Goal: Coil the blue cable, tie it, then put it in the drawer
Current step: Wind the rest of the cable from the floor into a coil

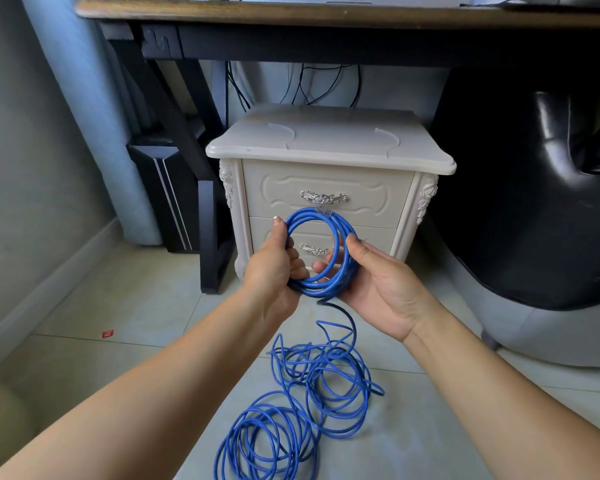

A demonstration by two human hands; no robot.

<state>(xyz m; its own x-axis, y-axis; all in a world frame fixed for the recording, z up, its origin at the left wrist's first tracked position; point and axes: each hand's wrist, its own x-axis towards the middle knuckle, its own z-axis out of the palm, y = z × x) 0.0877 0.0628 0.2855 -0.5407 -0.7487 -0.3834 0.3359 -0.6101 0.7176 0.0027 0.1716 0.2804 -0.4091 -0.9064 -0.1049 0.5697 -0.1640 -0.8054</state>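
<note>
While both drawers of the cream bedside cabinet point(329, 147) stand closed, a person holds a partly wound blue cable point(340, 271) just in front of them. The left hand point(274, 268) grips the ring at its 9 o'clock side, thumb raised along the strands and fingers curled through the middle. The right hand point(378, 289), palm up, clasps the 3 to 5 o'clock side, thumb over the top and fingers behind.

The ring stands upright with its open face toward the camera, its clear plug point(323, 211) at 12 o'clock, overlapping the seam between the upper drawer point(326, 188) and the lower drawer point(374, 235). From 6 o'clock one strand drops to the loose loops point(302, 403), which sprawl flat on the tiled floor point(118, 341) between the forearms.

Room is tight at the sides: a black desk leg point(212, 237) and a computer tower point(167, 195) flank the cabinet at 9 o'clock, and a black padded seat point(534, 202) crowds it at 3 o'clock. The wooden desk top point(326, 15) overhangs at 12 o'clock. Open tile runs toward 8 o'clock, where a small red scrap point(107, 334) lies.
</note>
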